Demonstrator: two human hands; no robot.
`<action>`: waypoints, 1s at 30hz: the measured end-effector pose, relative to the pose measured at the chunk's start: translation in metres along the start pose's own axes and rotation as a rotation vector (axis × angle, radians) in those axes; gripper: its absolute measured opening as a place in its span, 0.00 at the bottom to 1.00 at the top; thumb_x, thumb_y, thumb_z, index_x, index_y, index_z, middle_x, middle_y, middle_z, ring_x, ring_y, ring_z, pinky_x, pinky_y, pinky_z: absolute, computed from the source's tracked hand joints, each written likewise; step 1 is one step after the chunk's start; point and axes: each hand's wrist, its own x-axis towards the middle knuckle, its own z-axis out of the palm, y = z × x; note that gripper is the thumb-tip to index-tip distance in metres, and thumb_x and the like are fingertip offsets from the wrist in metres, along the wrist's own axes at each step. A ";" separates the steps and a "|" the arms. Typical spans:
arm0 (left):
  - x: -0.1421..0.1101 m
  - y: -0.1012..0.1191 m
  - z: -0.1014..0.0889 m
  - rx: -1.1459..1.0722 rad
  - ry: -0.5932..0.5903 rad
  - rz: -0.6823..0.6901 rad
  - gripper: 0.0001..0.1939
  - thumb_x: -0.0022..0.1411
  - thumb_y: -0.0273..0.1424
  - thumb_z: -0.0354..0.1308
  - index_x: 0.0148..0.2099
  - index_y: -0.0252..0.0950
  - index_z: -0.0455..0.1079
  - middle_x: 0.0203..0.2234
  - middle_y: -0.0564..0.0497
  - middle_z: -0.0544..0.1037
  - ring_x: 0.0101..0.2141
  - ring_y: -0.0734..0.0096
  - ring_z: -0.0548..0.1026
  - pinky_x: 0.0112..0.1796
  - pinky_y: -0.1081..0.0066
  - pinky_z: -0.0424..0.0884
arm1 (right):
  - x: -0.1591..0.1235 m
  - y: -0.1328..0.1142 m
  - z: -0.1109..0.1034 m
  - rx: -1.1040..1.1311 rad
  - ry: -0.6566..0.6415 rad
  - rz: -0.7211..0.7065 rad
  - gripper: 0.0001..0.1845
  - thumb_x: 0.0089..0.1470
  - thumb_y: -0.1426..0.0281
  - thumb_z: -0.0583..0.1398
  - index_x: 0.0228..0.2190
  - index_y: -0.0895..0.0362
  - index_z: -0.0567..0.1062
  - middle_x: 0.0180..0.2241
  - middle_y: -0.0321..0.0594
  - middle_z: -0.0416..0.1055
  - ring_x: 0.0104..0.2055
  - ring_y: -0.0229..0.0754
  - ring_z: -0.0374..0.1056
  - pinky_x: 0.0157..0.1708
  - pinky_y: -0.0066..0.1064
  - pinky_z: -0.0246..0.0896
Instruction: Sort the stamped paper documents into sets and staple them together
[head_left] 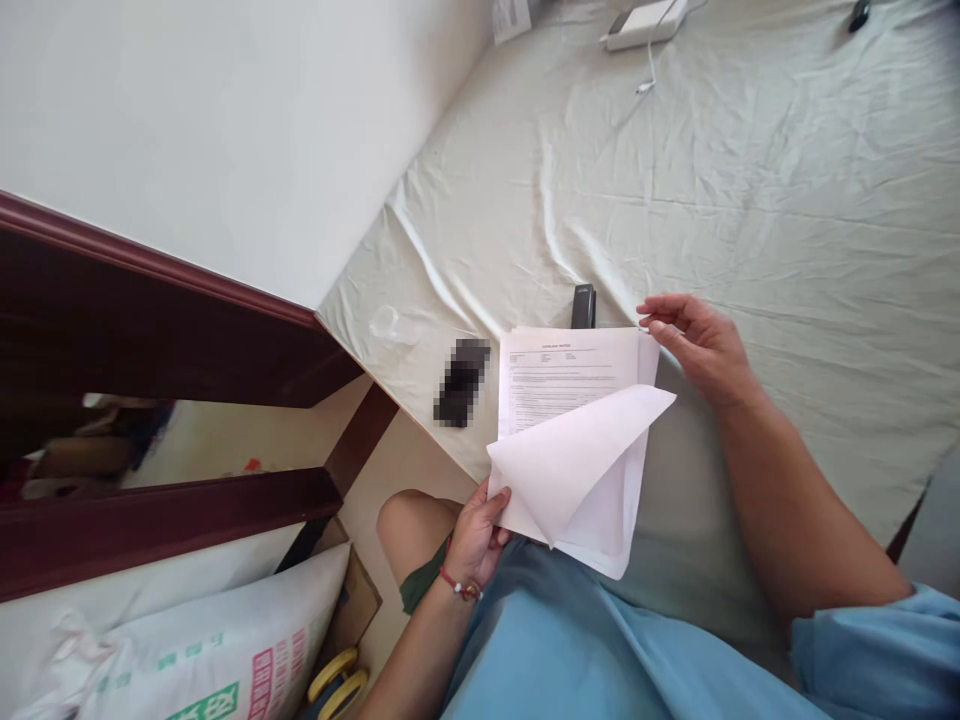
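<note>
A stack of printed papers (574, 360) lies at the near edge of the cloth-covered surface, in front of my body. My left hand (480, 525) is closed on the lower left corner of the papers, thumb on top. The top sheet (577, 450) is folded back diagonally over the print, its blank side showing. Just beyond the upper right corner of the stack, my right hand (697, 345) hovers with fingers loosely bent and thumb apart, with no sheet visible in them. A black stapler (583, 305) sits behind the top edge, partly hidden by the papers.
Left of the papers is a dark pixelated object (461, 383), with a small clear plastic item (386, 323) behind it. A white device with a cable (646, 25) rests at the back. Dark red wooden furniture (172, 510) and a printed white sack (217, 640) stand on the left.
</note>
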 end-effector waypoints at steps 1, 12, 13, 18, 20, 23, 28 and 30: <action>0.001 0.000 -0.002 0.004 -0.015 -0.005 0.31 0.40 0.39 0.81 0.44 0.32 0.76 0.21 0.57 0.71 0.15 0.83 0.59 0.15 0.79 0.48 | 0.000 0.000 0.000 -0.051 0.013 -0.002 0.17 0.60 0.59 0.67 0.48 0.52 0.79 0.50 0.44 0.79 0.51 0.46 0.75 0.52 0.41 0.73; 0.014 -0.002 -0.009 0.165 -0.051 0.099 0.29 0.46 0.42 0.77 0.46 0.34 0.74 0.21 0.58 0.71 0.15 0.81 0.60 0.15 0.78 0.49 | 0.005 -0.008 0.003 -0.411 -0.135 -0.007 0.18 0.49 0.54 0.67 0.36 0.55 0.81 0.31 0.38 0.73 0.33 0.40 0.64 0.37 0.35 0.60; 0.013 -0.003 -0.009 0.184 -0.051 0.113 0.29 0.46 0.43 0.76 0.46 0.34 0.74 0.21 0.58 0.71 0.15 0.81 0.60 0.15 0.78 0.50 | 0.005 -0.008 0.003 -0.411 -0.144 0.006 0.17 0.49 0.55 0.66 0.34 0.55 0.80 0.29 0.38 0.72 0.33 0.40 0.63 0.36 0.35 0.59; 0.006 -0.005 -0.012 0.317 -0.076 0.195 0.24 0.49 0.43 0.73 0.45 0.34 0.75 0.24 0.54 0.76 0.19 0.73 0.69 0.18 0.76 0.60 | 0.006 -0.009 0.003 -0.369 -0.194 0.054 0.17 0.49 0.54 0.65 0.29 0.55 0.77 0.26 0.36 0.67 0.30 0.38 0.60 0.34 0.34 0.55; 0.004 -0.003 -0.012 0.349 -0.098 0.252 0.22 0.51 0.41 0.72 0.46 0.34 0.78 0.30 0.50 0.81 0.28 0.67 0.76 0.26 0.73 0.71 | 0.005 -0.009 0.003 -0.367 -0.206 0.056 0.17 0.49 0.54 0.65 0.29 0.55 0.77 0.26 0.35 0.67 0.30 0.38 0.59 0.33 0.34 0.54; 0.004 0.000 -0.013 0.396 -0.135 0.294 0.21 0.53 0.40 0.71 0.46 0.34 0.80 0.38 0.45 0.85 0.41 0.55 0.81 0.43 0.64 0.78 | 0.005 -0.007 0.002 -0.392 -0.211 0.060 0.17 0.49 0.54 0.65 0.30 0.55 0.78 0.26 0.35 0.67 0.30 0.38 0.59 0.32 0.34 0.54; 0.010 0.005 -0.019 0.482 -0.094 0.392 0.19 0.58 0.37 0.69 0.50 0.36 0.76 0.45 0.43 0.84 0.48 0.54 0.80 0.49 0.62 0.76 | 0.004 -0.006 0.000 -0.466 -0.203 0.062 0.18 0.51 0.52 0.66 0.31 0.54 0.77 0.25 0.35 0.66 0.29 0.38 0.58 0.32 0.34 0.53; 0.014 0.007 -0.020 0.506 -0.097 0.402 0.19 0.60 0.37 0.67 0.51 0.37 0.74 0.45 0.45 0.83 0.47 0.56 0.80 0.50 0.63 0.76 | 0.003 -0.007 -0.001 -0.498 -0.196 0.077 0.19 0.52 0.51 0.65 0.31 0.54 0.78 0.24 0.35 0.65 0.28 0.38 0.57 0.32 0.34 0.53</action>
